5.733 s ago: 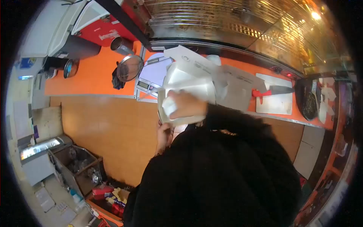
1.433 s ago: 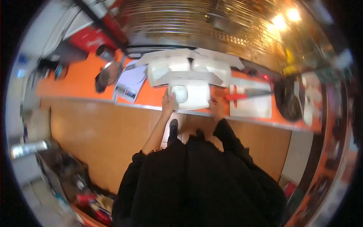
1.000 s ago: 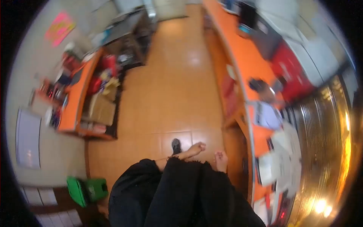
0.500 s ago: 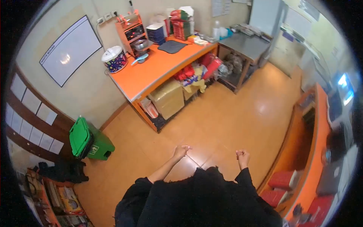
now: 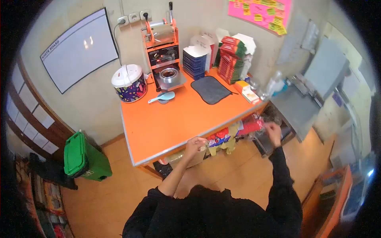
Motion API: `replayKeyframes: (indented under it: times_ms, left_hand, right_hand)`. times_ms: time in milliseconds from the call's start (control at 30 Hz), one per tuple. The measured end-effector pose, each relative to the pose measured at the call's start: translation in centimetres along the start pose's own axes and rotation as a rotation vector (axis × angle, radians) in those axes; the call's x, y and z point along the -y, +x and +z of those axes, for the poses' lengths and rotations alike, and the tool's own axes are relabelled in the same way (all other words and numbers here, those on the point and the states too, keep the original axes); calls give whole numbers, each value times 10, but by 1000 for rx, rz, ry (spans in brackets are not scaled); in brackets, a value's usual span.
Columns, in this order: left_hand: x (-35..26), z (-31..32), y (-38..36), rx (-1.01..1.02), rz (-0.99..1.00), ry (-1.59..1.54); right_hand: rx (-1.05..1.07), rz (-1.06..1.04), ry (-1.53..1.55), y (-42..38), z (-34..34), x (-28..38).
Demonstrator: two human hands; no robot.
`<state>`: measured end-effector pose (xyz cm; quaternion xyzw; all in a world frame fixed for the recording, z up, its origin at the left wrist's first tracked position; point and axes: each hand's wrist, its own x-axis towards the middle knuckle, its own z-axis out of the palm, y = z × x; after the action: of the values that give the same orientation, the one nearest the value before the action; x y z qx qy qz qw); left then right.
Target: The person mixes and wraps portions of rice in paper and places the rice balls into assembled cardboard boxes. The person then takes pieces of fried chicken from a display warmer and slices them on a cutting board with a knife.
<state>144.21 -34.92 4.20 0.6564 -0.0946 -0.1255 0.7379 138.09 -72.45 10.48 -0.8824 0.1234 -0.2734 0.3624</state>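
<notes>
My left hand (image 5: pixel 194 146) is at the front edge of the orange table (image 5: pixel 178 123), its fingers curled in with nothing visible in them. To the right, my right hand (image 5: pixel 273 133) hangs in the air before the table's right end, holding nothing I can see; its fingers are loosely bent and slightly apart. On the table stand an orange cup sealing machine (image 5: pixel 162 55) with a metal cup holder, a patterned rice cooker (image 5: pixel 129 84) and a light blue rice paddle (image 5: pixel 162 97). A dark grey mat (image 5: pixel 211 89) lies near the middle.
Stacked blue cartons (image 5: pixel 194 63) and red-green cartons (image 5: pixel 231 61) stand at the back. A metal table (image 5: pixel 295 109) adjoins on the right. Bags and a box fill the space under the orange table. A green bin (image 5: pixel 87 158) stands on the floor at left.
I have moved closer to the orange table, which now fills more of the view. Both hands have risen, and the right hand has turned, its fist loosened.
</notes>
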Motion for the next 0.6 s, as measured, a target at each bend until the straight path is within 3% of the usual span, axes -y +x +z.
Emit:
replayKeyframes:
  times_ms: [33, 67, 100, 133, 167, 300, 467, 533, 600]
  left_hand:
    - [-2, -1, 21, -17, -11, -20]
    - [-8, -1, 40, 1, -62, -48]
    - [-10, -1, 65, 24, -103, -77]
    - [4, -6, 100, -13, -159, -94]
    - [7, -5, 135, -14, -164, -108]
    - [14, 3, 286, -107, 37, -277]
    - [-7, 4, 449, -259, 18, -335]
    - [2, 5, 506, -439, 105, -488]
    - [11, 2, 555, -532, 145, -448]
  right_hand:
    - [-6, -203, 26, 54, 27, 31]
    - [117, -81, -19, 108, 56, 49]
    - [199, -138, 75, 161, 92, 64]
    - [174, -380, 38, 210, 126, 86]
    - [213, -337, -24, 245, 158, 112]
    - [90, -644, -296, 372, 287, 145]
    - [314, -669, -485, 471, 394, 155]
    - [408, -653, -502, 494, 425, 155]
    - [700, -495, -477, 508, 455, 146]
